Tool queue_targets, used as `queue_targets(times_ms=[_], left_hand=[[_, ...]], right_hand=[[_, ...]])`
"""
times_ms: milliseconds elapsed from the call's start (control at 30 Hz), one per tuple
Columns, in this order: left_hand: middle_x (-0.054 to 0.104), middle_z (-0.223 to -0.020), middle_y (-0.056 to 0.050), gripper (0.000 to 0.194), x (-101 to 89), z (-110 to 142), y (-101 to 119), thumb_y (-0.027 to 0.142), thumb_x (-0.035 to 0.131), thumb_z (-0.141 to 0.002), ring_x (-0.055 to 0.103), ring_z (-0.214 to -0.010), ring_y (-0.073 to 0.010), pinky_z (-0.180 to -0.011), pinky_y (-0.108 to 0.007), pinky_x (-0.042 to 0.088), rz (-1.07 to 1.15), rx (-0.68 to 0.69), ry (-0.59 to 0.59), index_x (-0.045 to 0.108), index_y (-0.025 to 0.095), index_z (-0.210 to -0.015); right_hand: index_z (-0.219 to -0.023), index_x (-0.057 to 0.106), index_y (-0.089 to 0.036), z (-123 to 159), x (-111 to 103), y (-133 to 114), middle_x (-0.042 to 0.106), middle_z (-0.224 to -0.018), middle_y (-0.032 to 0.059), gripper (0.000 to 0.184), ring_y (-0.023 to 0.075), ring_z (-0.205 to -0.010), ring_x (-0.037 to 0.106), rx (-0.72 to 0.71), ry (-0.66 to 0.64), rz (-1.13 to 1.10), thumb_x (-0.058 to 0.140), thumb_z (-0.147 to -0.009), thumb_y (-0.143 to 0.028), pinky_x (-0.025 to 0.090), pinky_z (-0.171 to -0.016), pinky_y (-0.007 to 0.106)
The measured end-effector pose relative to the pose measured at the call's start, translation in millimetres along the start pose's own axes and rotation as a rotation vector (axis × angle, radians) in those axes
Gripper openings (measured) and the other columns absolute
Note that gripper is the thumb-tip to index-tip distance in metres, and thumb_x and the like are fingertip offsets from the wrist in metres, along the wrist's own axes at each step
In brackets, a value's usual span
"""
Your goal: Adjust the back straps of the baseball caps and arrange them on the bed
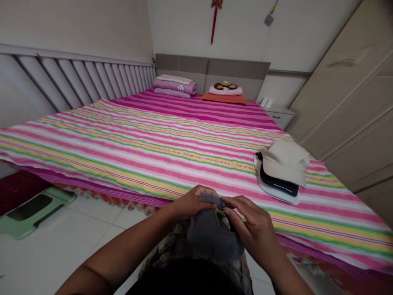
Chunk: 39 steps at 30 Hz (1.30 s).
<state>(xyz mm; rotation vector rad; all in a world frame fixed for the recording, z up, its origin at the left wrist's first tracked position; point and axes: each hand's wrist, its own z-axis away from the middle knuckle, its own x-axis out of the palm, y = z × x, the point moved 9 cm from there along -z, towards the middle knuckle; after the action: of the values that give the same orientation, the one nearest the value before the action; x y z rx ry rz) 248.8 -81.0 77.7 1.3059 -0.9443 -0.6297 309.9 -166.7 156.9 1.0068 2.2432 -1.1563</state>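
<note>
A dark grey cap (211, 237) hangs between my two hands in front of my lap, its back opening and strap towards the bed. My left hand (198, 201) is closed on the cap's edge beside the strap (210, 198). On the other side, my right hand (250, 217) pinches the strap's end near the small fastening, thumb and forefinger together. The fastening itself is too small to make out clearly. To the right on the bed lies a stack of caps (285, 159), a beige one on top of a black one and a white one.
The bed (172, 143) has a striped sheet and fills the middle. Folded purple bedding (175, 88) and a pink-and-orange pile (225, 94) sit by the headboard. A green stool (33, 213) stands at left on the tiles, a nightstand (279, 116) at back right, a wardrobe (353, 102) at right.
</note>
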Motion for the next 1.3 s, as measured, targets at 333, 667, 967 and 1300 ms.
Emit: queue_targets(times_ms=[333,667,967,1300], left_hand=[[0.056,-0.060,-0.001,0.020,3.9,0.9,16.8,0.030,0.058,-0.071,0.047,-0.057,-0.0091,-0.054,-0.018,0.036,-0.436,0.151,0.004,0.060,0.010,-0.068],[0.065,-0.065,-0.007,0.024,21.4,10.4,30.1,0.026,0.049,-0.078,0.058,-0.061,-0.0118,-0.057,-0.017,0.041,-0.704,0.366,0.011,0.066,0.010,-0.073],[0.065,-0.064,-0.006,0.024,17.4,11.7,27.9,0.026,0.049,-0.079,0.057,-0.058,-0.0107,-0.056,-0.017,0.041,-0.648,0.351,0.025,0.065,0.010,-0.072],[0.064,-0.066,-0.006,0.023,12.6,9.6,19.3,0.023,0.049,-0.076,0.056,-0.062,-0.0120,-0.057,-0.018,0.041,-0.557,0.270,0.061,0.066,0.007,-0.074]], right_hand=[[-0.101,0.063,-0.016,6.0,10.4,-4.1,0.068,-0.080,0.0095,0.024,0.0202,-0.071,0.062,-0.118,-0.051,0.334,0.043,-0.088,-0.017,0.047,-0.062,0.031],[-0.071,0.064,-0.017,7.7,2.9,28.0,0.064,-0.061,0.0027,0.019,0.0145,-0.054,0.057,0.175,-0.012,-0.045,0.049,-0.082,-0.022,0.041,-0.051,0.024],[-0.105,0.063,-0.020,10.5,-1.1,24.4,0.066,-0.080,0.0050,0.024,0.0166,-0.070,0.062,0.117,0.060,-0.073,0.053,-0.082,-0.020,0.049,-0.061,0.026],[-0.104,0.061,-0.012,20.1,9.6,-11.3,0.071,-0.086,0.0102,0.023,0.0186,-0.077,0.066,-0.243,0.064,0.384,0.048,-0.085,-0.010,0.052,-0.067,0.027]])
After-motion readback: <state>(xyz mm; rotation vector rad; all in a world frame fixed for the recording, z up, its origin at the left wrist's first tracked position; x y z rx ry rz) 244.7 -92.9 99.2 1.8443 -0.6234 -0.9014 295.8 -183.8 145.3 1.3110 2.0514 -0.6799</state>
